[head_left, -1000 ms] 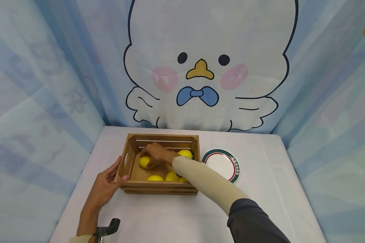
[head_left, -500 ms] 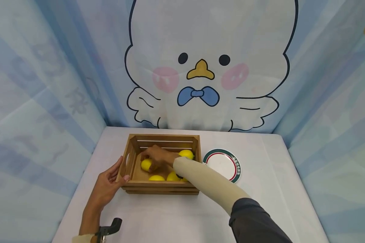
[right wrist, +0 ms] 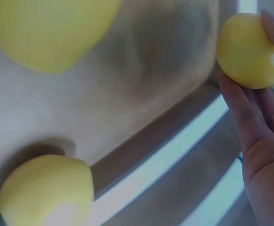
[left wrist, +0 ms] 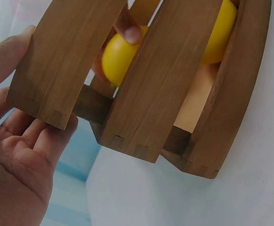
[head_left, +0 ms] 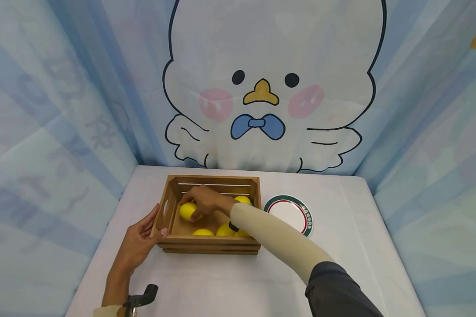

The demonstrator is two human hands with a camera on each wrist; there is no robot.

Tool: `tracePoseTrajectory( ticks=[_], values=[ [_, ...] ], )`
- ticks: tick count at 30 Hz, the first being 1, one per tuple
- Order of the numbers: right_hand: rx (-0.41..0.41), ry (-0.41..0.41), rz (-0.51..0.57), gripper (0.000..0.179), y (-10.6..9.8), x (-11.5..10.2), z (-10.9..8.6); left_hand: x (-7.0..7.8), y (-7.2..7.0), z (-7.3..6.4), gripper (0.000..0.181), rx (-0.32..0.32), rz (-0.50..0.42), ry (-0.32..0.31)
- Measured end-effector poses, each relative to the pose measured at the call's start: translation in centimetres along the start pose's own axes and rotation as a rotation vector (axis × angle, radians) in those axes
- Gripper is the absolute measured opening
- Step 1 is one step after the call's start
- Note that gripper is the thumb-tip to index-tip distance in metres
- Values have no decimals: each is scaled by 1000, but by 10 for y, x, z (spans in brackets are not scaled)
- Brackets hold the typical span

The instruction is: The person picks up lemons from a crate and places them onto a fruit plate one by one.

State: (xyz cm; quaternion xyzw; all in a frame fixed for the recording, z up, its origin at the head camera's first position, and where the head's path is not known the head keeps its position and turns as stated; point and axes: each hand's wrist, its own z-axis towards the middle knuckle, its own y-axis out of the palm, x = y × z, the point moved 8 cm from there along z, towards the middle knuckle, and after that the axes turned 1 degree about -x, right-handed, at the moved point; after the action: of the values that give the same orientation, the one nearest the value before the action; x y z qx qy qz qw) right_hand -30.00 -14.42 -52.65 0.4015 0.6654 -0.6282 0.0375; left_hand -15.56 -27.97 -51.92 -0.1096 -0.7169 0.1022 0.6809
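Note:
A slatted wooden crate [head_left: 210,244] stands on the white table with several yellow lemons inside. My right hand [head_left: 206,200] reaches into its left part and pinches one lemon [head_left: 187,211]; in the right wrist view the thumb and fingers hold this lemon [right wrist: 252,51] from opposite sides. Other lemons, such as one at the front [head_left: 203,232] and one at the back right [head_left: 243,200], lie apart from the hand. With my left hand [head_left: 137,242] I grip the crate's left front corner. In the left wrist view its thumb and fingers clasp the top slat [left wrist: 61,56].
Right of the crate lies a round white plate [head_left: 289,215] with a green rim, partly covered by my right sleeve [head_left: 277,237]. White cloth [head_left: 206,286] covers the table. A curtain with a cartoon bird [head_left: 261,145] hangs behind.
The pinched lemon has shifted slightly left and appears a little higher within the crate, together with my right hand. My left hand keeps its place on the crate's corner.

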Motion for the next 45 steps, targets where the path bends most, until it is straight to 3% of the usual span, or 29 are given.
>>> tracePoseTrajectory(
  ticks=[10, 16, 27, 39, 45],
  values=[
    [104, -52, 44, 57, -35, -13, -21, -1, 0, 0, 80, 1, 7, -22],
    [156, -55, 200, 59, -51, -12, -36, -2, -1, 1, 80, 4, 12, -32],
    [245, -72, 342, 57, -76, -19, -70, -2, -2, 1, 82, 11, 47, -43],
    [363, -101, 385, 57, -92, -16, -105, -1, -1, 2, 81, 14, 17, -24],
    [429, -79, 336, 57, -103, -11, -120, -1, -1, 2, 81, 7, 4, -9]
  ],
)
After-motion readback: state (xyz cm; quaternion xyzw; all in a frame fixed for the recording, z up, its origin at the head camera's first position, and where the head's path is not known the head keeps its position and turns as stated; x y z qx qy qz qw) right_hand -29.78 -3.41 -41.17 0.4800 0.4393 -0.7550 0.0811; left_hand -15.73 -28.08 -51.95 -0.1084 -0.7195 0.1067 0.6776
